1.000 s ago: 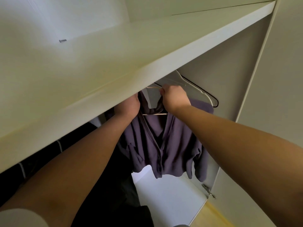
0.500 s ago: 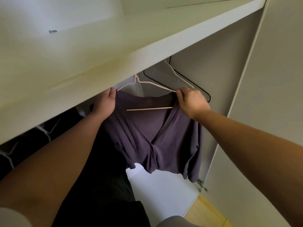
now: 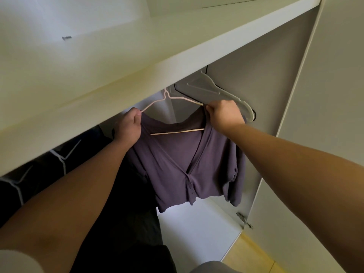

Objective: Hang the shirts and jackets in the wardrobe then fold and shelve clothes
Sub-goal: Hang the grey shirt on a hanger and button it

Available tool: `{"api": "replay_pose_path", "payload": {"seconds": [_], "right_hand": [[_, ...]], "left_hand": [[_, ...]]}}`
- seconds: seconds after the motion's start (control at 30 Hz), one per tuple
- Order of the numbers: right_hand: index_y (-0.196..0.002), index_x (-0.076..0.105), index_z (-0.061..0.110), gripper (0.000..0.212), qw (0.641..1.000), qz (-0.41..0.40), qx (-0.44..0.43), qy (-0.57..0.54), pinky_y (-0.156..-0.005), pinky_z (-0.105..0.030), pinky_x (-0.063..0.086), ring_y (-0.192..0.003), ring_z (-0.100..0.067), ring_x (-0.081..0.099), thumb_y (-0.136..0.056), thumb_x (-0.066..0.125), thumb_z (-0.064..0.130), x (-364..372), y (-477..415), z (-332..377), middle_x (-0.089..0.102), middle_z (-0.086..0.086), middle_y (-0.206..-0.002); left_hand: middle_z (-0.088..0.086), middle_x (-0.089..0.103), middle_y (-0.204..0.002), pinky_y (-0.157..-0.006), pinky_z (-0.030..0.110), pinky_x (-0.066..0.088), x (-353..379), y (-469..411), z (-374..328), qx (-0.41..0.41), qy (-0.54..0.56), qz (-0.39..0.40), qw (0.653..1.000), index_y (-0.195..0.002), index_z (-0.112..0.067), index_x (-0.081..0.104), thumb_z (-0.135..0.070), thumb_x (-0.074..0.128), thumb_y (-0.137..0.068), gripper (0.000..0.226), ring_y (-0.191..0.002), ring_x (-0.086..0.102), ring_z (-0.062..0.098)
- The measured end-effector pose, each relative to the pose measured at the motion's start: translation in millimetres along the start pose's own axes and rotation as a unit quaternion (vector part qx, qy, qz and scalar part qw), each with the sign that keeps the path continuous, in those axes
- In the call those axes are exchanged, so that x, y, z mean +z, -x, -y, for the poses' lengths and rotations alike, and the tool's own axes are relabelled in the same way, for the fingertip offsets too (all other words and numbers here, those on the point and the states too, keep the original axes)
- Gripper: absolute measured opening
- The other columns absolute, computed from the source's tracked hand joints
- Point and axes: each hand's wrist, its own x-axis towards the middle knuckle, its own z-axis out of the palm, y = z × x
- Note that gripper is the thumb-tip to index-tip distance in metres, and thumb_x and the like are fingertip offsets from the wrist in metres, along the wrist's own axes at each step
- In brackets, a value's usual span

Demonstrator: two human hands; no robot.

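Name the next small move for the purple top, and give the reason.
Probably let go: the purple top sits spread on the pink hanger, whose hook runs up behind the shelf, while the left hand and right hand pinch its shoulders.

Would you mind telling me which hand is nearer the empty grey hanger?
Right. The right hand sits just below the grey hanger; the left hand is farther left.

Cardigan on hanger under shelf; left hand, right hand at its shoulders; empty hanger behind, dark clothes left.
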Motion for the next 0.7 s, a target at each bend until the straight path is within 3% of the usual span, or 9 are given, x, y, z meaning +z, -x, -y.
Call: {"api": "replay_pose_path", "payload": {"seconds": [0.2, 0.4, 0.7], "right_hand": [[-0.092, 0.068, 0.007, 0.024, 1.0, -0.005, -0.013, -0.024, -0.064, -0.032, 0.031, -0.086, -0.043, 0.059, -0.097, 0.047, 0.017, -2, -9, 24, 0.067, -0.022, -0.093], [-0.088, 0.067, 0.009, 0.021, 0.999, 0.003, -0.043, -0.02, -0.067, -0.035, 0.042, -0.085, -0.041, 0.06, -0.094, 0.048, 0.014, -5, -10, 36, 0.068, -0.019, -0.09], [-0.088, 0.066, 0.009, 0.018, 0.999, 0.007, -0.046, -0.009, -0.064, -0.032, 0.039, -0.083, -0.038, 0.06, -0.093, 0.05, 0.011, -10, -7, 44, 0.066, -0.018, -0.087]], "left_hand": [[0.025, 0.059, -0.095, -0.085, 0.051, 0.049, 4, 3, 4, -0.004, 0.012, 0.001, 1.0, -0.095, -0.013, 0.053, -0.025, 0.036, -0.107, 0.024, -0.092, 0.057, 0.046], [0.008, 0.049, -0.081, -0.078, 0.047, 0.049, 6, 6, -1, 0.01, 0.015, -0.004, 1.0, -0.089, -0.021, 0.046, -0.024, 0.037, -0.107, 0.02, -0.085, 0.056, 0.041], [0.008, 0.048, -0.077, -0.067, 0.038, 0.039, 10, 8, -1, 0.031, 0.033, -0.015, 0.999, -0.088, -0.014, 0.048, -0.018, 0.038, -0.107, 0.022, -0.074, 0.048, 0.026]]}}
